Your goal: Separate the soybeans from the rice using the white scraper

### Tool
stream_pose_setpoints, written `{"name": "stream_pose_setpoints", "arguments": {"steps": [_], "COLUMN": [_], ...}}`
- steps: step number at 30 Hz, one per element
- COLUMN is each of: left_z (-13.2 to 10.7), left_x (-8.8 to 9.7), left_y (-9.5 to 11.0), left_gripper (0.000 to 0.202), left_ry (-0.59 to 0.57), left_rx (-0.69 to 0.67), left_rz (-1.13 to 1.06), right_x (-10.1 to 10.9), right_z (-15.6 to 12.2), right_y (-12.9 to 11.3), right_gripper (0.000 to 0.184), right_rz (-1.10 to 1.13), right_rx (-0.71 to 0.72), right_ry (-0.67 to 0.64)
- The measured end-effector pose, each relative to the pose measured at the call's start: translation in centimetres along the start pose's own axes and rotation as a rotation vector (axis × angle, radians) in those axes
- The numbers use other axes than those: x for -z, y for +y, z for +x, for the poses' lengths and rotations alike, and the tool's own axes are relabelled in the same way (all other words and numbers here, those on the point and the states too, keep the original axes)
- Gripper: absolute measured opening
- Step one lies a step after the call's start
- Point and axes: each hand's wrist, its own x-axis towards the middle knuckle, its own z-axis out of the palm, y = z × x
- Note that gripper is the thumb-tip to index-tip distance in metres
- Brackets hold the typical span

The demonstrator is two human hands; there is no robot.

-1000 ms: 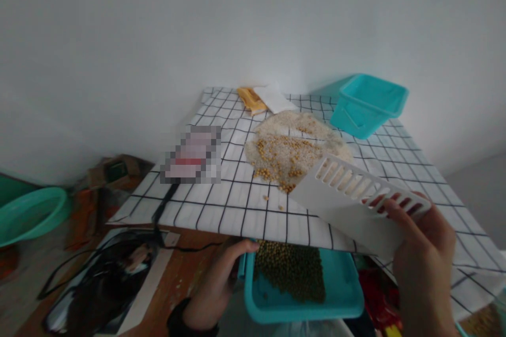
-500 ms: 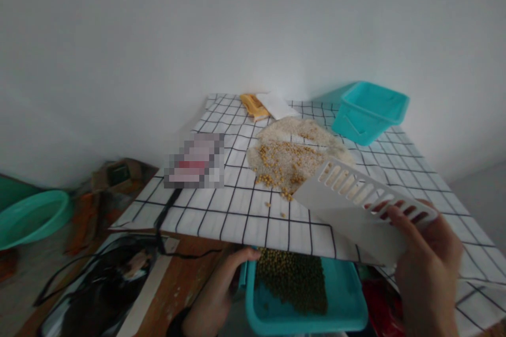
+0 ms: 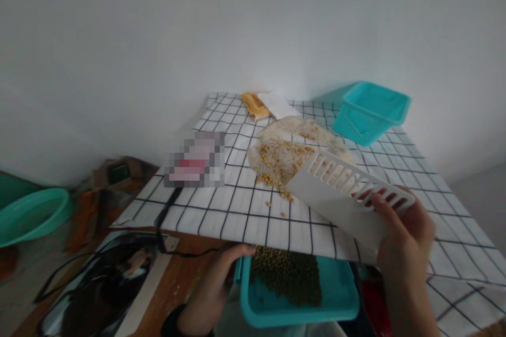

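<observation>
My right hand [image 3: 407, 245] grips a white plastic board with a row of slots [image 3: 336, 205] by its right end. The board leans over the tablecloth, its left edge against a spread pile of rice [image 3: 294, 126] strewn with yellow beans [image 3: 276, 168]. Below the table's front edge, my left hand [image 3: 217, 279] grasps the left rim of a teal plastic basket [image 3: 302, 318], thumb on top and the other fingers mostly hidden. Yellowish and dark green beans [image 3: 292, 279] lie inside it, mainly toward the left. The table edge covers the basket's far side.
A second teal basket [image 3: 371, 110] stands at the table's back right. A yellow packet [image 3: 255, 107] and white sheet [image 3: 279, 104] lie at the back. A blurred-out flat object [image 3: 195, 160] is on the left; a green basin [image 3: 35, 216] is beyond the table.
My right hand has moved left with the slotted board, which now covers more of the pile's right side. The held basket has shifted slightly left with my left hand.
</observation>
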Motion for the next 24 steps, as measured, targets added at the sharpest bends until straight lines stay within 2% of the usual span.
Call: {"name": "stream_pose_setpoints", "arguments": {"steps": [6,10,13,19,24], "left_z": [-0.1,-0.2,-0.2,0.0,-0.2], "left_x": [0.9,0.9,0.8,1.0,0.5], "left_y": [-1.6,-1.1,-1.1,-1.1,-0.4], "left_gripper": [0.046,0.050,0.048,0.046,0.045], "left_ry": [-0.053,-0.051,-0.007,-0.021,-0.017], "left_rx": [-0.071,-0.103,-0.124,-0.070,-0.075], "left_rz": [0.099,0.156,0.128,0.112,0.113], "right_x": [-0.5,0.0,0.0,0.0,0.0], "right_z": [0.0,-0.3,-0.4,-0.7,-0.6], "right_y": [-0.5,-1.0,-1.2,-1.5,-1.3], "right_gripper": [0.025,0.026,0.028,0.026,0.025], "right_rz": [-0.016,-0.031,-0.042,-0.067,-0.068], "right_rx": [0.010,0.014,0.019,0.010,0.030], "right_ry": [-0.070,-0.095,-0.067,-0.091,-0.122]}}
